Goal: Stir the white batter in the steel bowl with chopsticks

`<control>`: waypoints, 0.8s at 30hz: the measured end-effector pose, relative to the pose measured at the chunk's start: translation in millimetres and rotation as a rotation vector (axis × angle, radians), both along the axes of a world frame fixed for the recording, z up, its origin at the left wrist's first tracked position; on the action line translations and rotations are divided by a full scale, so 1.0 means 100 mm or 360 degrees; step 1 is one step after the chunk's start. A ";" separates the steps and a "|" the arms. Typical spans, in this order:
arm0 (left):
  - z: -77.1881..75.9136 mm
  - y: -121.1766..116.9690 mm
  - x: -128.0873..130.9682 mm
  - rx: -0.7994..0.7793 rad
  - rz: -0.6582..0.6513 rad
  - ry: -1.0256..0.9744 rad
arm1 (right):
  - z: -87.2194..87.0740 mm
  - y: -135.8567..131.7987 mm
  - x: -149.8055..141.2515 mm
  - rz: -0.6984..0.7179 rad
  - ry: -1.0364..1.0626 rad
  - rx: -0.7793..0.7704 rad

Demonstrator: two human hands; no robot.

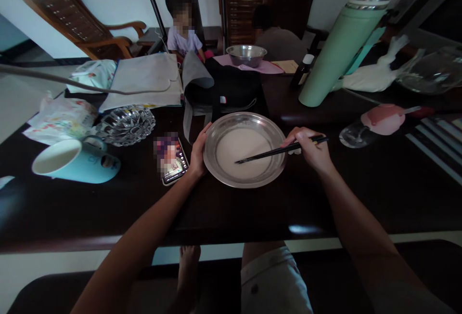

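Observation:
A metal bowl (245,183) stands on the dark table in front of me. Pale, milky liquid (238,143) covers its bottom. My left hand (198,152) grips the bowl's left rim, with the thumb and fingers pressed to its side. In my right hand (311,148), closed near the bowl's right rim, is a pair of black chopsticks (269,152). Their tips slant down to the left and dip into the liquid. Some of my right fingers are hidden behind the hand.
Left of the bowl lie a lit phone (171,159), a blue mug (81,162) on its side and a glass ashtray (126,125). Behind it is a black bag (231,85). A tall green thermos (341,54) stands at right, near a pink-topped bottle (378,121). Two people sit beyond.

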State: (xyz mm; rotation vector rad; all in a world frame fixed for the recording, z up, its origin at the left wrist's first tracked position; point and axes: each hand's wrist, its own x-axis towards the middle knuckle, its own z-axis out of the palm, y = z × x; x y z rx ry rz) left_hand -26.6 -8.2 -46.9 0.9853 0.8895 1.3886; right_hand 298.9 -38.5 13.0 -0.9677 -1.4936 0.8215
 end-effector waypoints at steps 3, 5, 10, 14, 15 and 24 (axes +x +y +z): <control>0.00 0.00 0.00 -0.0009 0.0009 -0.0005 | 0.02 0.00 0.00 -0.0071 -0.0100 0.0061; -0.01 0.00 0.00 -0.0014 0.0018 -0.0017 | 0.01 0.00 0.01 -0.0159 -0.0024 0.0081; 0.00 0.01 0.00 -0.0033 0.0012 -0.0030 | -0.02 -0.01 0.00 -0.0056 0.0124 0.0015; 0.01 0.00 0.00 -0.0013 -0.0003 -0.0023 | 0.00 -0.01 -0.01 -0.0074 -0.0023 0.0053; 0.01 -0.01 0.00 -0.0005 -0.0004 -0.0017 | 0.00 -0.01 0.00 -0.0112 -0.0007 0.0069; -0.02 0.02 -0.01 -0.0008 -0.0002 -0.0012 | -0.02 0.00 0.00 0.0002 0.0011 0.0055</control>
